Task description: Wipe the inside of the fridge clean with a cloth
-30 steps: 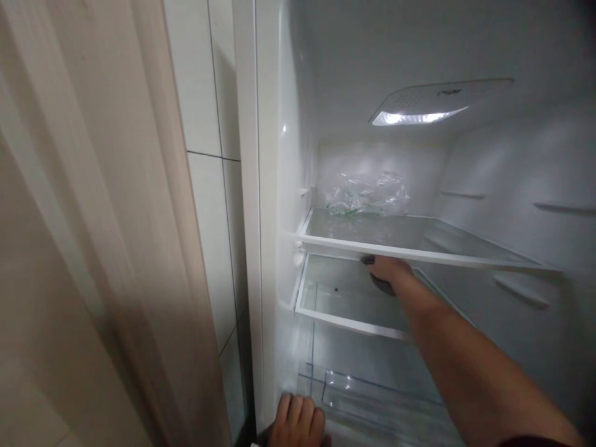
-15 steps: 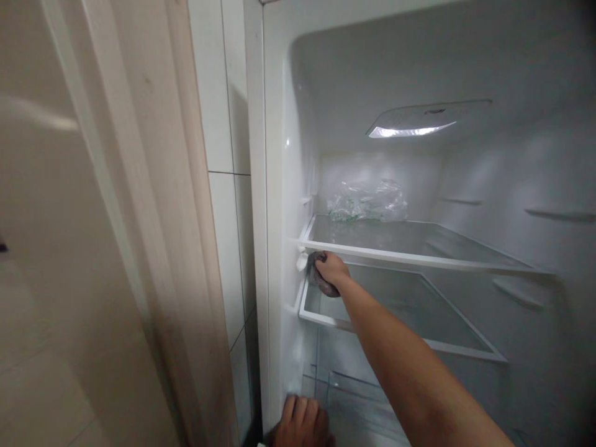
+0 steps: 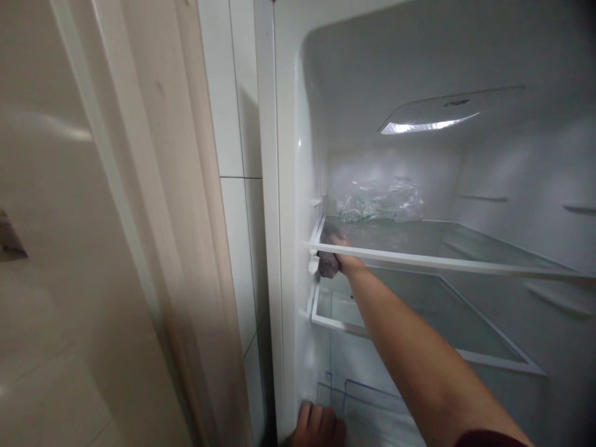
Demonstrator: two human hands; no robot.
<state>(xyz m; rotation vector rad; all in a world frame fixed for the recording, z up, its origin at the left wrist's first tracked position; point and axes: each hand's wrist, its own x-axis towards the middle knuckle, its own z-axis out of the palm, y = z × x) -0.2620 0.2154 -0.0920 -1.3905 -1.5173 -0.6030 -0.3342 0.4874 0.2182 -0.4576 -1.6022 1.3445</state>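
Note:
Inside the open refrigerator, my right hand [image 3: 350,261] is closed around a grey cloth [image 3: 328,265]. It reaches between the upper glass shelf [image 3: 400,234] and the lower glass shelf [image 3: 465,310], by the left inner wall. Part of the hand and cloth shows through the upper glass, behind its white front rim. A small white fitting [image 3: 313,266] on the wall is right beside the cloth. Low in the view, my left hand [image 3: 321,427] is at the refrigerator's left front side, its fingers curled and together. What those fingers grip, if anything, is hidden.
A crumpled clear plastic bag [image 3: 382,200] lies at the back of the upper shelf. Above it a lit lamp [image 3: 428,126] is set in the ceiling. Clear drawers [image 3: 372,397] are below. Left of the refrigerator stand a tiled wall [image 3: 233,112] and a wooden door frame [image 3: 162,155].
My right hand and the cloth have moved up and deeper, under the upper shelf. The view has shifted slightly, so the refrigerator appears further right. My left hand stays low at the refrigerator's side.

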